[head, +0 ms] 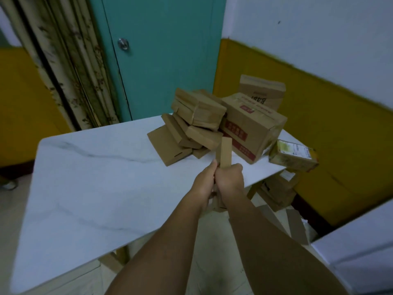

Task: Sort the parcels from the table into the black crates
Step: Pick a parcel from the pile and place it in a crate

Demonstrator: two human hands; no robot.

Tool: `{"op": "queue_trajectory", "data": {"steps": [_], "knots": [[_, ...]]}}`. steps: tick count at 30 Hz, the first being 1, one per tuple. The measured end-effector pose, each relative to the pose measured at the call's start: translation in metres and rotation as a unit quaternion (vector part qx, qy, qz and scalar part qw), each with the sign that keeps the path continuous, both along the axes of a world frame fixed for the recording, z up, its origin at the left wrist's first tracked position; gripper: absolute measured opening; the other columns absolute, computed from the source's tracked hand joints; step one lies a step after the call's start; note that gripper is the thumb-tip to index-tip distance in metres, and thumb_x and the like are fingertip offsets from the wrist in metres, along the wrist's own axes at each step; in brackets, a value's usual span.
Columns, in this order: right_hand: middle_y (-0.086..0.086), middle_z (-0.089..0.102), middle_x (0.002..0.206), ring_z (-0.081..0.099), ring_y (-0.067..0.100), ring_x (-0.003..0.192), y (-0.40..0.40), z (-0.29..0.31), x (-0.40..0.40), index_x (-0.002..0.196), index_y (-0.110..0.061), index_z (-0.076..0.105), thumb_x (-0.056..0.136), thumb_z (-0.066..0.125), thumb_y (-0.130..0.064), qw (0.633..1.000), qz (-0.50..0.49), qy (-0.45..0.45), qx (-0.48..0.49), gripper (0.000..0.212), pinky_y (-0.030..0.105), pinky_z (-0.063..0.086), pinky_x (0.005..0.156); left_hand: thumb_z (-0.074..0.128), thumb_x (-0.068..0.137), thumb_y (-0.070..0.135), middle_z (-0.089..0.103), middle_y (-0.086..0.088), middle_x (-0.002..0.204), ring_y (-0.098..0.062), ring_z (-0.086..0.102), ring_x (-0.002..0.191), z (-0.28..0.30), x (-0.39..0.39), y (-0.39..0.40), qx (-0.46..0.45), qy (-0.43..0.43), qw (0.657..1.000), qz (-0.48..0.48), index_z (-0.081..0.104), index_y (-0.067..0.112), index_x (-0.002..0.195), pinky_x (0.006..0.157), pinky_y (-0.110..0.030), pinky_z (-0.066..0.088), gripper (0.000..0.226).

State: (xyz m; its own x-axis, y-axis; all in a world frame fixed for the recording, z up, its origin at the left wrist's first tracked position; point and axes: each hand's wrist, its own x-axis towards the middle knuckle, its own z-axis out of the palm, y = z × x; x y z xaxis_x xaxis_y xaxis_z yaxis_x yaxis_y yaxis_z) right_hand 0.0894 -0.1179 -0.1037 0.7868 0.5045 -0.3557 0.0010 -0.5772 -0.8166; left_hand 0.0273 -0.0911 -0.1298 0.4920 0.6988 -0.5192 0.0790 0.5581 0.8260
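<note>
Showing a thin parcel (pixel 225 152) held on edge between both hands above the near right part of the table (pixel 95 177). The parcel is seen edge-on: a narrow, plain brown cardboard strip rising toward 12 o'clock from between the hands, its lower part hidden behind the fingers and wrists. The left hand (pixel 203 184) is at 9 o'clock of the parcel and the right hand (pixel 230 180) at 3 o'clock, and the two hands are pressed close together. The fingers of both hands are curled and clamped on the parcel's lower portion; a fingertip (pixel 213 163) of the left hand is laid against its left face.

A pile of flat brown parcels (pixel 191 126) is heaped on the table at 11 o'clock of the hands, some tilted against one another. A larger carton (pixel 251 126) with red print is set at 1 o'clock, touching the pile, and a taller box (pixel 262 92) is seen behind it at 12 o'clock. A yellowish parcel (pixel 294 155) with a white label lies at 3 o'clock, overhanging the table's right edge. More cardboard (pixel 276 192) lies below the table at 4 o'clock; what contains it cannot be told. A teal door (pixel 159 50) and a curtain (pixel 70 71) stand beyond the table's far side.
</note>
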Motion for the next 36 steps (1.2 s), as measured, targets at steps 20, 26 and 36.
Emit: {"op": "queue_trajectory", "data": {"steps": [20,26,36], "knots": [[-0.002,0.068,0.085,0.065,0.012,0.075,0.001,0.007,0.006,0.105,-0.02,0.062,0.1,0.048,-0.042,0.985,0.11,0.041,0.122,0.026,0.028,0.054,0.067,0.048,0.099,0.047,0.071,0.007,0.109,-0.019,0.068,0.1,0.039,-0.06,0.024,0.165,-0.032,0.968,0.186,0.056,0.041,0.131,0.092,-0.043,0.054,0.033],[0.0,0.072,0.088,0.071,0.019,0.08,0.022,0.012,-0.016,0.088,-0.027,0.06,0.099,0.051,-0.039,0.972,0.105,0.084,0.195,0.019,0.043,0.06,0.082,0.039,0.1,0.055,0.06,0.002,0.135,-0.019,0.06,0.115,0.051,-0.082,0.029,0.215,0.046,0.95,0.223,0.039,0.039,0.148,0.102,-0.044,0.049,0.051],[0.007,0.068,0.109,0.068,0.024,0.095,0.036,0.027,-0.03,0.12,-0.019,0.054,0.104,0.048,-0.034,0.894,0.002,0.292,0.34,0.023,0.038,0.057,0.075,0.066,0.093,0.028,0.071,-0.001,0.111,-0.011,0.069,0.091,0.056,-0.088,0.024,0.152,0.004,0.95,0.274,0.053,0.024,0.125,0.069,-0.023,0.056,0.035]]}}
